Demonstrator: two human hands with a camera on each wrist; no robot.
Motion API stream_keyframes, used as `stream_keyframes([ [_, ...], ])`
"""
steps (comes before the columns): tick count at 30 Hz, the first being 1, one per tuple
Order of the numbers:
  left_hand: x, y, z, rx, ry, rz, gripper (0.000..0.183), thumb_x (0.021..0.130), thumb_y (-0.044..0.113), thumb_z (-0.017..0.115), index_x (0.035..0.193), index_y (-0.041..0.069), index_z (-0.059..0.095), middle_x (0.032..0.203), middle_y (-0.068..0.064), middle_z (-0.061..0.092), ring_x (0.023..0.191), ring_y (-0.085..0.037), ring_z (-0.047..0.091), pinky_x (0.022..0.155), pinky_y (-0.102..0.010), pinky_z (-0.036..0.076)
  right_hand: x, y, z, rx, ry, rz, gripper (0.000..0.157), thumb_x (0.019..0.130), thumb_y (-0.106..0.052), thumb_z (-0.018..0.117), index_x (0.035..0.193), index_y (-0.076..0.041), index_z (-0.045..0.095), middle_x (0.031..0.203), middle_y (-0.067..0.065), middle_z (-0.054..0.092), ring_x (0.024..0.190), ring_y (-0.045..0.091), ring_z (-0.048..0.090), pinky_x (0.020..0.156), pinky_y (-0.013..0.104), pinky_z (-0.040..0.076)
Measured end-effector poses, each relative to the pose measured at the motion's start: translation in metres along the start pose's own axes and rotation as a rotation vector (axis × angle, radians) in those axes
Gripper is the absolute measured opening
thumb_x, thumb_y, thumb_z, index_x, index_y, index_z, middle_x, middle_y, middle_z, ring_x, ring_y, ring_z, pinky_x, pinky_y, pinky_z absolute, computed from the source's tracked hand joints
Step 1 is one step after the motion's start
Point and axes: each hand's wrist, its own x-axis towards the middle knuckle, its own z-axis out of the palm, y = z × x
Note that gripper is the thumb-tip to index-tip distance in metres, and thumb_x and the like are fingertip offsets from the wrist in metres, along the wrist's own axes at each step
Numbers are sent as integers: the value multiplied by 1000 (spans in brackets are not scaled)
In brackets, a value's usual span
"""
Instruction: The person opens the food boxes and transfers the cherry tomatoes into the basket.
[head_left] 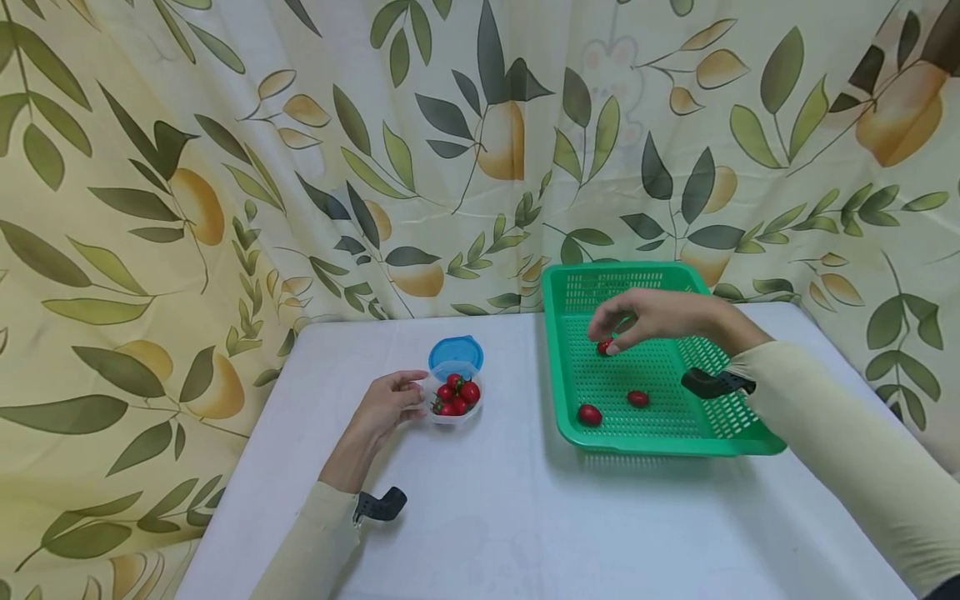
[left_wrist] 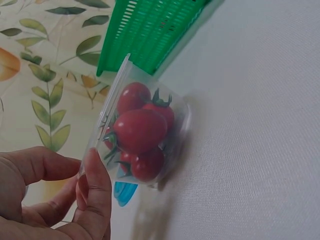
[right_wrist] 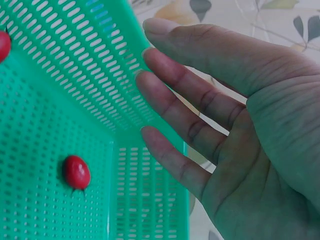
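My left hand [head_left: 382, 408] pinches the near rim of a small clear plastic container [left_wrist: 182, 117], thumb and fingertips at its edge. Several red cherry tomatoes [head_left: 456, 396] with green stems fill it. Behind it lies its blue lid [head_left: 456, 353], flipped back. Over the green basket [head_left: 552, 358] hovers my right hand [head_left: 656, 317], fingers bent loosely and nothing between them in the right wrist view. A cherry tomato [right_wrist: 76, 172] lies on the basket floor near those fingertips. Nearer the front of the basket are a larger cherry tomato [head_left: 589, 415] and a smaller cherry tomato [head_left: 638, 399].
The basket has perforated, raised walls and stands to the right on a white-covered table [head_left: 480, 517]. A patterned leaf-and-fruit curtain [head_left: 300, 167] hangs directly behind the table. Bare tablecloth separates the container from the basket.
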Motion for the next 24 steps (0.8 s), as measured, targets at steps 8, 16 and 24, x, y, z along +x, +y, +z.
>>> stream_keyframes([
  [8,0,1,1,-3,-4,-7,39,95,-3,63,133,3,63,100,-9,54,85,-20,58,77,-30,62,19,-17,4,36,-41,-4,34,89,-19,79,121,-12,68,124,8,67,117,27,62,92,37,58],
  [16,0,3,1,-7,-13,-6,40,95,-3,62,136,1,61,99,-9,53,85,-20,59,75,-27,61,43,-39,10,-17,-84,-33,36,90,-18,78,124,-11,68,122,7,68,110,24,66,87,35,60],
  [24,0,3,1,-5,-13,-11,40,96,-3,61,136,0,60,99,-9,53,84,-20,59,73,-26,61,71,-64,24,-39,-144,-82,33,91,-16,76,123,-15,69,120,3,68,111,23,64,95,34,57],
])
